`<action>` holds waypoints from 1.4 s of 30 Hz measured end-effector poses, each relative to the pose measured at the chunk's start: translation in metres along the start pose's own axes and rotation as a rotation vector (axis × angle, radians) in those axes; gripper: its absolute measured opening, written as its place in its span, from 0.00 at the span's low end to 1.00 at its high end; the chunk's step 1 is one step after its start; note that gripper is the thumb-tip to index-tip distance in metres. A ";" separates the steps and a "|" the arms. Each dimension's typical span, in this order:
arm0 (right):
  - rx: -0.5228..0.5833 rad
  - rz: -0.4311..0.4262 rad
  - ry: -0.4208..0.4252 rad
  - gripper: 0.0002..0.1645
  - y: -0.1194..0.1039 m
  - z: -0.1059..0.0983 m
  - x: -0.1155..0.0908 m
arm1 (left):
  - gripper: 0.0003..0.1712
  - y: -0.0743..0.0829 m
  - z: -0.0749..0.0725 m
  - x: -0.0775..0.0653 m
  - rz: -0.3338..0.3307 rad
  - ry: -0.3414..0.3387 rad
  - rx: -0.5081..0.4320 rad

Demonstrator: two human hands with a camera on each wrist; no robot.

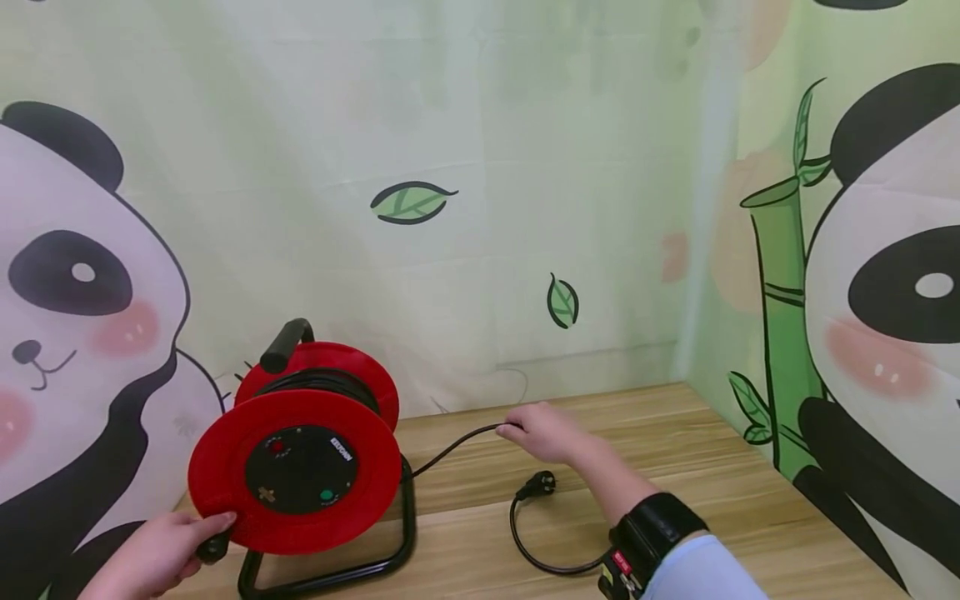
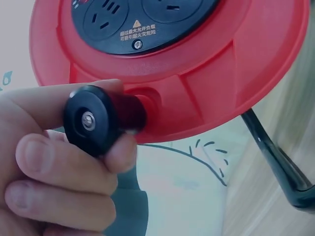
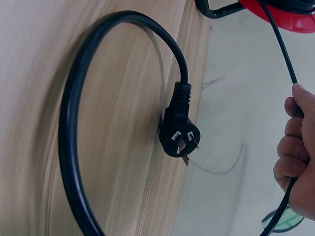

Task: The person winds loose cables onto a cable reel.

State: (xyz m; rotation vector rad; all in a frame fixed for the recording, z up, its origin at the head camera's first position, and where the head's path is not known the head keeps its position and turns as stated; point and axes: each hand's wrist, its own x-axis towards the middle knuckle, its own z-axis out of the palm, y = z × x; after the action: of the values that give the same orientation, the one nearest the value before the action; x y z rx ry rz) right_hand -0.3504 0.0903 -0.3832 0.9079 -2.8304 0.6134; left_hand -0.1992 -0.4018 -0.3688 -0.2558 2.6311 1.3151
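A red cable reel [image 1: 217, 450] with a black socket panel stands on the left of the wooden table. My left hand [image 1: 161, 550] grips the reel's black crank knob [image 2: 91, 120], thumb and fingers curled round it in the left wrist view. Black cable [image 1: 453, 446] runs from the reel to my right hand [image 1: 547, 432], which holds it in curled fingers [image 3: 290, 164]. Past that hand the cable continues in a loop, ending in a three-pin plug [image 3: 178, 132] close to the tabletop. More cable is wound on the drum between the red discs.
The reel has a black tube stand [image 1: 337, 571] and a black carrying handle [image 1: 281, 346] on top. Cloth printed with pandas and leaves [image 1: 412, 202] hangs behind and at the right of the wooden table [image 1: 465, 533]. A black wrist strap [image 1: 656, 525] is on my right arm.
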 end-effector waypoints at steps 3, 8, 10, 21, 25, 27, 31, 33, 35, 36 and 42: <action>0.000 -0.016 -0.005 0.21 -0.007 0.004 0.005 | 0.27 0.000 -0.006 -0.002 -0.024 0.030 0.001; -0.005 -0.046 -0.026 0.22 -0.022 0.011 0.012 | 0.33 0.006 -0.012 -0.007 -0.035 0.092 -0.063; -0.025 -0.054 -0.035 0.23 -0.029 0.013 0.014 | 0.35 0.011 -0.014 -0.010 -0.026 0.113 -0.123; -0.117 -0.110 -0.055 0.22 -0.068 0.027 0.025 | 0.41 0.046 -0.004 -0.024 -0.044 0.284 -0.350; -0.166 -0.144 -0.056 0.21 -0.077 0.036 0.027 | 0.31 0.059 0.011 -0.022 0.016 0.384 -0.574; -0.189 -0.168 -0.061 0.21 -0.081 0.041 0.028 | 0.28 0.066 0.019 -0.020 0.076 0.404 -0.711; -0.213 -0.196 -0.069 0.22 -0.088 0.048 0.030 | 0.28 0.075 0.029 -0.016 0.151 0.400 -0.871; -0.210 -0.197 -0.069 0.22 -0.090 0.048 0.030 | 0.29 0.077 0.031 -0.016 0.173 0.392 -0.884; -0.197 -0.194 -0.070 0.22 -0.092 0.047 0.029 | 0.30 0.077 0.031 -0.016 0.188 0.380 -0.883; -0.187 -0.191 -0.071 0.22 -0.092 0.046 0.029 | 0.30 0.076 0.030 -0.016 0.196 0.371 -0.881; -0.130 -0.186 -0.089 0.20 -0.090 0.041 0.024 | 0.29 0.073 0.028 -0.017 0.236 0.322 -0.888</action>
State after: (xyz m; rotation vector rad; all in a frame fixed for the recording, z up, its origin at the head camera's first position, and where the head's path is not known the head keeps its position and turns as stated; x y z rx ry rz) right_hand -0.3166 -0.0060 -0.3843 1.1826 -2.7788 0.3704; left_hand -0.1975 -0.3345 -0.3249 -0.2922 2.1427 2.6551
